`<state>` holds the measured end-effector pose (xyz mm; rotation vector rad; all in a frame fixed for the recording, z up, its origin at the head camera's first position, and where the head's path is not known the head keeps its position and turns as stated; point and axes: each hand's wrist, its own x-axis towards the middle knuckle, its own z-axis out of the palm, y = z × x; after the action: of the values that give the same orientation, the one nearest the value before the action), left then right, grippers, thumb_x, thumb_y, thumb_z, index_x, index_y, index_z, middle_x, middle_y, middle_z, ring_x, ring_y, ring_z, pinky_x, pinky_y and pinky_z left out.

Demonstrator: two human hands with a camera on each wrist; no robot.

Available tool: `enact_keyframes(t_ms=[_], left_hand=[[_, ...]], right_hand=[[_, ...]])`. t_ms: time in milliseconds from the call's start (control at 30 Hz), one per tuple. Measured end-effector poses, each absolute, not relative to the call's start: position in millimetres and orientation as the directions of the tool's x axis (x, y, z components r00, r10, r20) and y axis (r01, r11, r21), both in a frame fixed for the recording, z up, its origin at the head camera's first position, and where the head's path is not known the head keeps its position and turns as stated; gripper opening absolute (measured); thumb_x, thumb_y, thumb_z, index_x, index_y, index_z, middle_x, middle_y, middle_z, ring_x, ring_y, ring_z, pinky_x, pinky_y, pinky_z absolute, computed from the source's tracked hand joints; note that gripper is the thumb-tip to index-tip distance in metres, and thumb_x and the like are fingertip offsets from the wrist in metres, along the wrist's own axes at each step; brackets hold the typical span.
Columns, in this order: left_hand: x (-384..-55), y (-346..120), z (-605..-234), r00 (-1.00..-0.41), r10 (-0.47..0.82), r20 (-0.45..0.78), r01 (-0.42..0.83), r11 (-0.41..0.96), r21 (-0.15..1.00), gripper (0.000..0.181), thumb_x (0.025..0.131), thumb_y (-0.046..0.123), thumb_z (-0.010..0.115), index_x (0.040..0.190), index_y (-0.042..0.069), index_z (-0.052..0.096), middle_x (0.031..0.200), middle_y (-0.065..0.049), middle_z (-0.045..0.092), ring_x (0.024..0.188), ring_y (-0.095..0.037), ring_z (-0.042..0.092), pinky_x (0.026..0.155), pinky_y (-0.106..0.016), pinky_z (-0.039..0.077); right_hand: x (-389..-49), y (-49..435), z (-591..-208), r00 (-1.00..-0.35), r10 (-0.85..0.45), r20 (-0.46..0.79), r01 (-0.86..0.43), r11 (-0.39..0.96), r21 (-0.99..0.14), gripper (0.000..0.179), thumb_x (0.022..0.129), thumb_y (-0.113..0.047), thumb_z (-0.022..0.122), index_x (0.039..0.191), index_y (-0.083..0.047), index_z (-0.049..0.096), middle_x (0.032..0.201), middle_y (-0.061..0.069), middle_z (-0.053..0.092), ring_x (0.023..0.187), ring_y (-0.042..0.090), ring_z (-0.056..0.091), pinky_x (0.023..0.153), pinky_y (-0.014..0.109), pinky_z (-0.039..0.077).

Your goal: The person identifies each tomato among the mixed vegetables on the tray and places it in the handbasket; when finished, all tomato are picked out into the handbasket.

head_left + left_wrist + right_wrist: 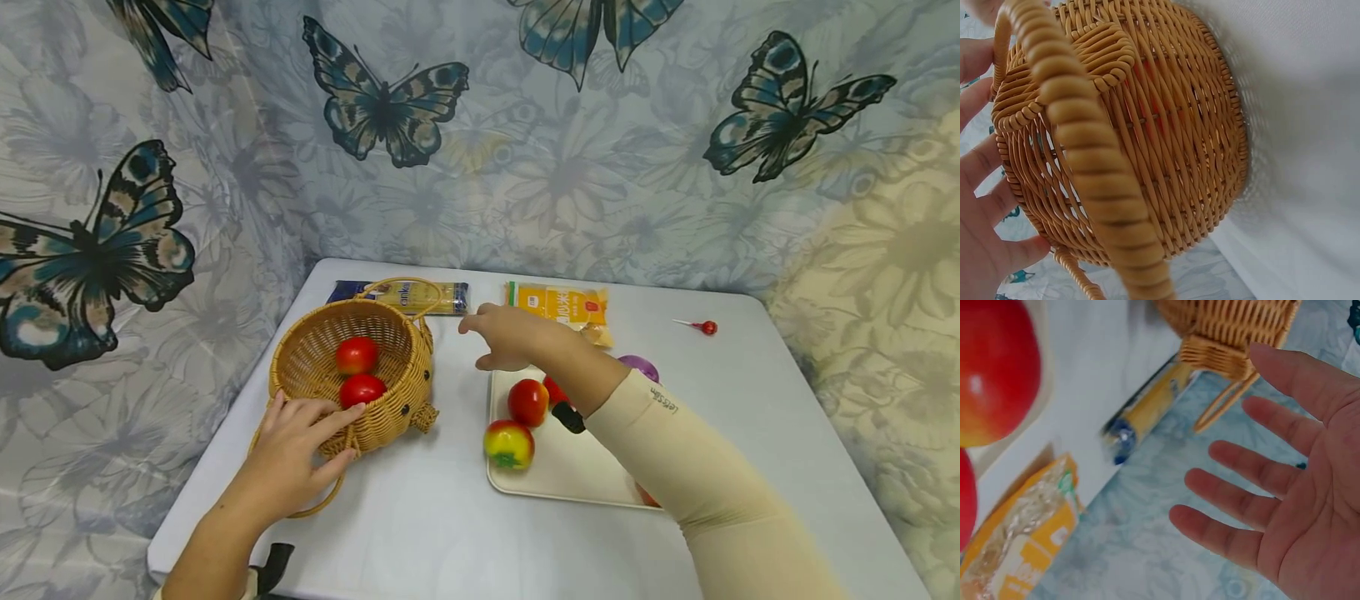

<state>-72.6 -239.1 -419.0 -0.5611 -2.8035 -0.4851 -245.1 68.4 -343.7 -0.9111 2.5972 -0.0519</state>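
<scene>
In the head view a wicker basket (386, 417) with raised loop handles stands on the left, holding two red apples (357, 355). My left hand (296, 450) rests on its near rim with the fingers spread; the left wrist view shows the fingertips (1029, 251) at the wicker edge. My right hand (510, 337) is in the air between basket and tray, fingers extended, palm bare in the right wrist view. Below it, a beige tray (570, 475) bears a red apple (528, 402), another red fruit partly behind my forearm, and a yellow-red fruit (509, 444).
Behind the basket lies a spaghetti packet (450, 297). A yellow bag of grain (562, 307) lies behind the tray. A purple round thing (640, 367) shows past my right sleeve. A small red ball on a stick (707, 327) lies at the far right of the white table (780, 417).
</scene>
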Motion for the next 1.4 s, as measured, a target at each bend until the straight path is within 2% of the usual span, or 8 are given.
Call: enact_keyframes(t_ms=[200,333,467,667,867,1067,1300,1400], left_hand=[[-72,-239,-420,-0.890,0.327,0.317,0.415,0.869,0.268,0.056,0.082,0.027,0.084,0.135,0.026,0.068,0.111,-0.003,0.063,0.115,-0.035,0.054,0.112,-0.076,0.022],[-71,-239,-418,-0.893,0.324,0.312,0.410,0.871,0.271,0.055,0.082,0.027,0.084,0.135,0.027,0.068,0.112,-0.003,0.063,0.115,-0.035,0.054,0.113,-0.076,0.022],[-71,-239,-419,-0.893,0.323,0.313,0.410,0.871,0.270,0.055,0.082,0.026,0.084,0.135,0.026,0.068,0.112,-0.003,0.064,0.115,-0.034,0.053,0.112,-0.076,0.022],[-71,-239,-418,-0.890,0.323,0.321,0.414,0.868,0.274,0.055,0.082,0.025,0.084,0.135,0.026,0.068,0.112,-0.003,0.064,0.115,-0.034,0.054,0.113,-0.076,0.022],[-70,-239,-417,-0.895,0.317,0.313,0.406,0.871,0.278,0.055,0.082,0.025,0.084,0.135,0.026,0.068,0.113,-0.003,0.064,0.115,-0.034,0.054,0.114,-0.075,0.020],[-70,-239,-418,-0.894,0.317,0.318,0.409,0.867,0.284,0.056,0.082,0.025,0.084,0.135,0.027,0.068,0.113,-0.002,0.063,0.114,-0.034,0.054,0.114,-0.075,0.020],[-70,-238,-418,-0.886,0.323,0.333,0.421,0.862,0.283,0.055,0.081,0.023,0.084,0.134,0.026,0.069,0.112,-0.003,0.064,0.113,-0.034,0.054,0.114,-0.076,0.021],[-70,-238,-418,-0.885,0.324,0.335,0.423,0.861,0.282,0.055,0.081,0.024,0.084,0.134,0.026,0.069,0.112,-0.003,0.064,0.113,-0.034,0.054,0.113,-0.076,0.021]], right_hand=[[-247,93,-356,-0.740,-0.557,-0.376,-0.530,0.828,-0.183,0.059,0.093,-0.029,0.076,0.147,-0.023,0.053,0.144,0.010,0.053,0.125,0.028,0.057,0.109,0.045,0.050],[-247,111,-363,-0.756,-0.529,-0.384,-0.493,0.847,-0.197,0.060,0.093,-0.028,0.077,0.148,-0.022,0.054,0.150,0.010,0.051,0.134,0.030,0.052,0.112,0.049,0.047],[-246,128,-369,-0.776,-0.475,-0.415,-0.436,0.879,-0.192,0.061,0.093,-0.028,0.077,0.149,-0.024,0.054,0.156,0.011,0.047,0.143,0.034,0.044,0.114,0.057,0.042],[-245,152,-379,-0.791,-0.419,-0.446,-0.389,0.907,-0.162,0.061,0.093,-0.032,0.075,0.149,-0.023,0.053,0.157,0.015,0.044,0.142,0.038,0.045,0.111,0.069,0.037],[-243,169,-391,-0.788,-0.402,-0.466,-0.364,0.915,-0.174,0.060,0.092,-0.027,0.076,0.148,-0.021,0.054,0.155,0.015,0.047,0.141,0.040,0.043,0.112,0.061,0.042],[-240,176,-398,-0.791,-0.391,-0.471,-0.352,0.920,-0.172,0.059,0.090,-0.027,0.079,0.145,-0.022,0.057,0.148,0.014,0.051,0.132,0.035,0.048,0.103,0.053,0.053],[-239,180,-404,-0.772,-0.406,-0.488,-0.382,0.911,-0.154,0.061,0.089,-0.028,0.080,0.145,-0.021,0.056,0.142,0.012,0.057,0.121,0.031,0.055,0.105,0.058,0.049],[-239,181,-407,-0.762,-0.423,-0.491,-0.395,0.904,-0.166,0.061,0.088,-0.027,0.080,0.144,-0.019,0.056,0.136,0.012,0.060,0.117,0.029,0.056,0.103,0.055,0.051]])
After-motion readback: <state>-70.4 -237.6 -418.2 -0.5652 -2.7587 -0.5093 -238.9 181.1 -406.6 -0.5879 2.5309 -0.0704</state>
